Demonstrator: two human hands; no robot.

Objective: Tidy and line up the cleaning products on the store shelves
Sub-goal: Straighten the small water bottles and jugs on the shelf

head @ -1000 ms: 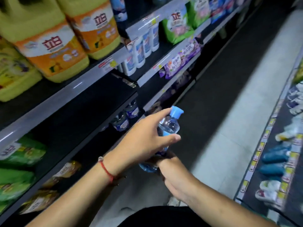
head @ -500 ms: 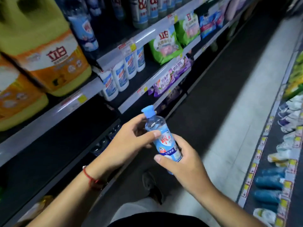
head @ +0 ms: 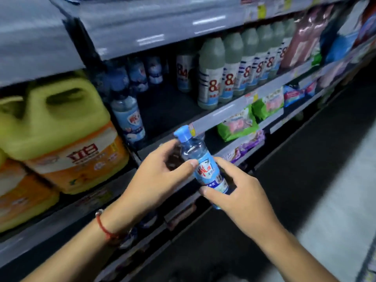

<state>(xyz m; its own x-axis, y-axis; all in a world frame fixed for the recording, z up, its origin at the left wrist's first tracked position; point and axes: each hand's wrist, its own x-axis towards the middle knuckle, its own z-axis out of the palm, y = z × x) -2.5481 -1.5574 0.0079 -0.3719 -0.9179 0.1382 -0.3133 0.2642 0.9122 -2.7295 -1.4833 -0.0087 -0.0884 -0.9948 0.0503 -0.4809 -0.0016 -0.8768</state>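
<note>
A small clear bottle with a blue cap and blue label tilts leftward in front of the shelves. My left hand grips its upper part, thumb across the label. My right hand holds its lower part from the right. Matching blue-label bottles stand on the middle shelf just behind, with more of them further back. White "84" bottles stand in a row to their right on the same shelf.
Big yellow and orange detergent jugs fill the shelf at the left. Green and purple refill bags lie on lower shelves to the right. The aisle floor runs along the right side.
The view has risen toward the middle shelf. Both hands have carried the bottle up and closer to the shelf; my right hand has shifted from under the bottle to its side.
</note>
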